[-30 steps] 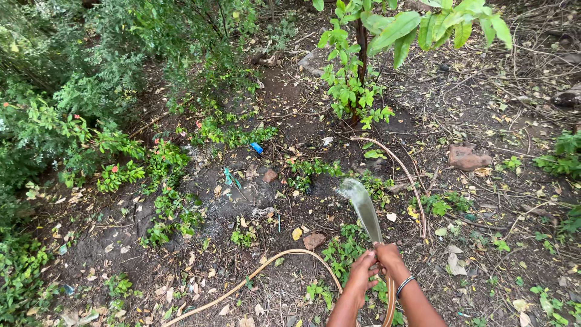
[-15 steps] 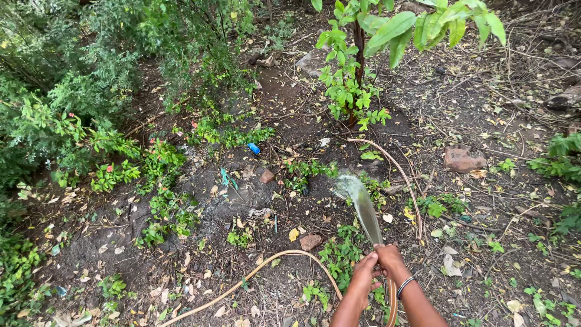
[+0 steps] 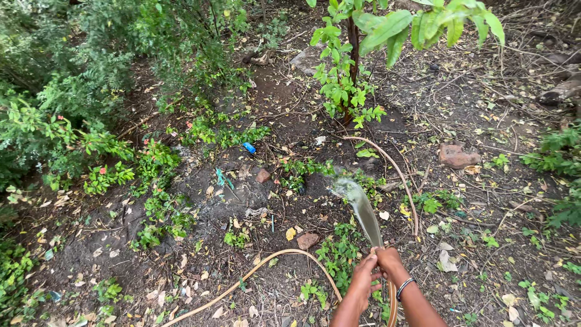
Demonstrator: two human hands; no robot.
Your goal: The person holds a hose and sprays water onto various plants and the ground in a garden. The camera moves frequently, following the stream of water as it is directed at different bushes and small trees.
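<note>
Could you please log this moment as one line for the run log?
left hand: grips hose end | right hand: grips hose | water: sprays onto soil

The ground (image 3: 284,85) was dark, damp soil strewn with dry leaves and twigs. A tan hose (image 3: 254,275) curved across its near part. A brown stone (image 3: 308,240) lay just beyond the hose, and a smaller one (image 3: 262,175) farther off. A reddish rock (image 3: 457,155) sat to the right. A small blue scrap (image 3: 249,147) lay at the far left, near low plants (image 3: 224,134).
</note>
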